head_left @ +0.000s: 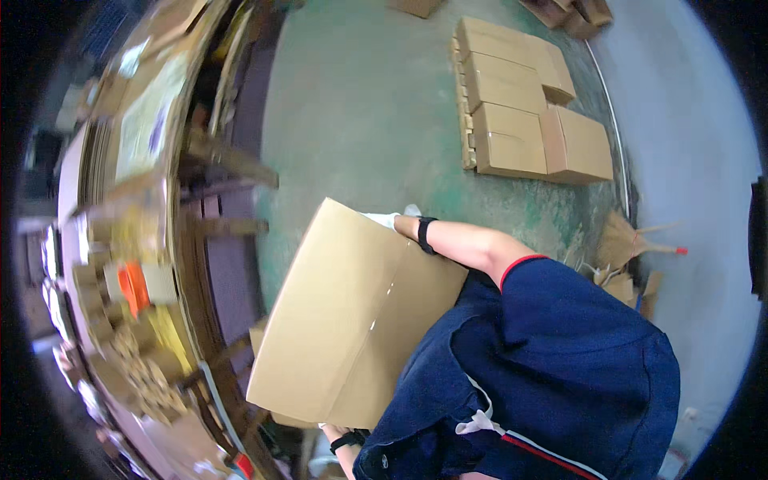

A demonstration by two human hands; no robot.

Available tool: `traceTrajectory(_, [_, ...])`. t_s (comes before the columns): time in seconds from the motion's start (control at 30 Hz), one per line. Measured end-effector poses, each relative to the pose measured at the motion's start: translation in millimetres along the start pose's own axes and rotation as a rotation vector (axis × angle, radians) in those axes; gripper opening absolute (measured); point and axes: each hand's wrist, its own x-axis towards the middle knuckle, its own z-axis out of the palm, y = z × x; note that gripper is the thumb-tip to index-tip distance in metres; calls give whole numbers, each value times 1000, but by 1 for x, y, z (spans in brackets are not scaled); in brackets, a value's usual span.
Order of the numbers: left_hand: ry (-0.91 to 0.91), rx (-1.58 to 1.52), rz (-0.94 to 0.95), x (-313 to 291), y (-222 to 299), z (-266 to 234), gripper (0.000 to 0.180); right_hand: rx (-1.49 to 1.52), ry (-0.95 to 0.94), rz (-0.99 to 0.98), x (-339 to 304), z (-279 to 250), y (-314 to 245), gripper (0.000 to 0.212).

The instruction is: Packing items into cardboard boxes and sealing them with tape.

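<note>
A large closed cardboard box (344, 320) is held against the front of my navy shirt, tilted in the view. Pale marks dot the seam along its top. My right hand (382, 219), in a white glove, presses on the box's upper side, its fingers mostly hidden behind the edge. At the lower end, my left hand (324, 428) shows only in part, against the box's bottom edge. Dark bands circle both wrists.
Several cardboard boxes (504, 84) stand on a wooden pallet (467, 120) by the wall. A broom (624, 242) leans near it. Along the left runs a cluttered workbench (180, 264) with an orange tape dispenser (134, 288), flat cardboard (96, 164) and wooden legs jutting toward the green floor (352, 104).
</note>
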Motion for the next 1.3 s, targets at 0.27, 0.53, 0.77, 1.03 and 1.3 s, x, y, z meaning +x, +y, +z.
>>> traceTrajectory(0.27, [-149, 283, -6, 201, 232, 218, 44, 283, -49, -349, 60, -240, -57, 60])
traceTrajectory(0.53, [-230, 345, 33, 389, 418, 414, 45, 321, 61, -479, 83, -410, -150, 60])
traceTrajectory(0.77, [-341, 409, -1, 576, 584, 595, 45, 376, 216, -537, 128, -562, -248, 60])
traceTrajectory(1.03, [-498, 654, -83, 748, 732, 868, 46, 598, 467, -622, 163, -748, -325, 60])
traceTrajectory(1.3, [-574, 791, -138, 864, 815, 1102, 46, 724, 625, -673, 196, -962, -410, 60])
